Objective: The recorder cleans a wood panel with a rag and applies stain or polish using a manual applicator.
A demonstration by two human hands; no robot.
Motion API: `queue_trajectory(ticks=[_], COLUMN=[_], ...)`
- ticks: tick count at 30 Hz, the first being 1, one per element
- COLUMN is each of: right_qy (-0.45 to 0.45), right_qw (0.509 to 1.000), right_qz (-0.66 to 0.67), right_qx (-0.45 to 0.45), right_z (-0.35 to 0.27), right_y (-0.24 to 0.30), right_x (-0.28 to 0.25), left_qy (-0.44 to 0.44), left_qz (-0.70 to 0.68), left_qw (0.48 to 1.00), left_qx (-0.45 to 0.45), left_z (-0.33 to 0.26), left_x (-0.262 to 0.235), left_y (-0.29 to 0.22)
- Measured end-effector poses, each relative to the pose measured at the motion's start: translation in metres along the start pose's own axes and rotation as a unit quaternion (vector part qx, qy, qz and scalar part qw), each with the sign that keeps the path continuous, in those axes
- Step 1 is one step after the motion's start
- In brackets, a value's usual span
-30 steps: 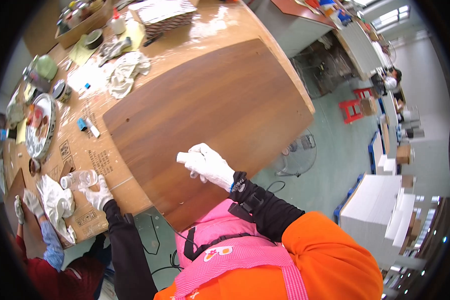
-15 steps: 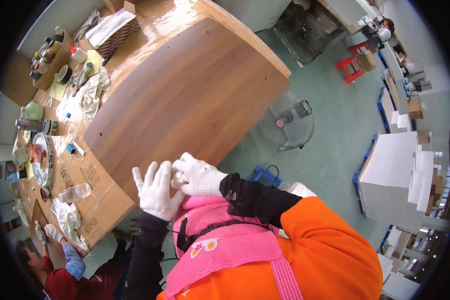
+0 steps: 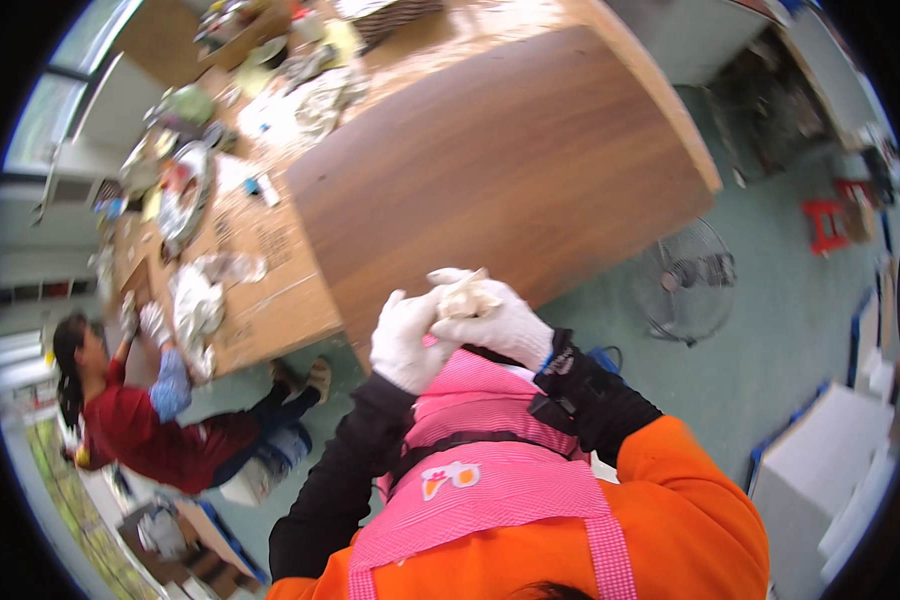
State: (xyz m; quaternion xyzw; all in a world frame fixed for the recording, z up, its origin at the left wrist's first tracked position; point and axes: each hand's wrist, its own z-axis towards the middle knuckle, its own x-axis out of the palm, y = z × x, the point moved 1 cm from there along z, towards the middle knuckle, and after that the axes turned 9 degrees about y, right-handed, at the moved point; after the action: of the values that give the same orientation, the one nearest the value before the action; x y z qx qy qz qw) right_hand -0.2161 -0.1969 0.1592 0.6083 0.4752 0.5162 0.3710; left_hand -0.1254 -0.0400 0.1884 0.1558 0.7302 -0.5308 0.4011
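Both of my hands wear white knit gloves and meet in front of my pink apron, at the near edge of a brown wood-grain panel [image 3: 510,160]. A small crumpled off-white cloth [image 3: 467,298] is bunched in my right hand [image 3: 510,325], whose fingers curl around it. My left hand [image 3: 405,340] presses against the cloth's left side, with its fingers bent and partly hidden. The panel lies flat on a cardboard-covered table [image 3: 270,310]. Motion smears the picture somewhat.
White rags [image 3: 198,305], a clear bottle [image 3: 235,267] and a round tray [image 3: 183,195] lie on the table's left. A co-worker in dark red [image 3: 160,420] sits at the lower left. A floor fan [image 3: 685,280] stands right of the panel, a red stool [image 3: 825,226] farther off.
The view has swung, so the table and panel sit farther right. My left hand has gone from spread fingers to bent ones at the cloth, which now shows more fully in my right hand.
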Motion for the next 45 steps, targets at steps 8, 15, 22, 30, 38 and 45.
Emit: queue_trajectory(ticks=[8,15,22,30,38,45], right_qy=[-0.063,-0.054,-0.125,-0.073,-0.029,0.066], right_qw=[0.972,0.835,0.893,0.992,0.943,0.887], right_qz=[0.226,0.543,0.426,-0.093,-0.327,-0.431], right_qx=[0.005,0.073,0.072,-0.034,-0.049,-0.152], right_z=[0.052,0.152,0.301,0.53,0.677,0.784], right_y=[0.01,0.003,0.049,0.144,0.152,0.143], right_x=[0.04,0.06,0.115,0.163,0.208,0.271], left_qy=[-0.097,-0.365,-0.432,-0.436,-0.409,-0.371], left_qz=[-0.038,-0.321,-0.289,0.068,0.032,0.13], left_qw=[0.99,0.847,0.829,0.863,0.878,0.894], left_qx=[-0.091,-0.215,-0.206,-0.246,-0.248,-0.213], left_z=[-0.038,-0.137,-0.174,-0.193,-0.187,-0.175], left_x=[-0.065,-0.143,-0.193,-0.261,-0.288,-0.288], left_y=[0.03,0.216,0.41,0.478,0.548,0.558])
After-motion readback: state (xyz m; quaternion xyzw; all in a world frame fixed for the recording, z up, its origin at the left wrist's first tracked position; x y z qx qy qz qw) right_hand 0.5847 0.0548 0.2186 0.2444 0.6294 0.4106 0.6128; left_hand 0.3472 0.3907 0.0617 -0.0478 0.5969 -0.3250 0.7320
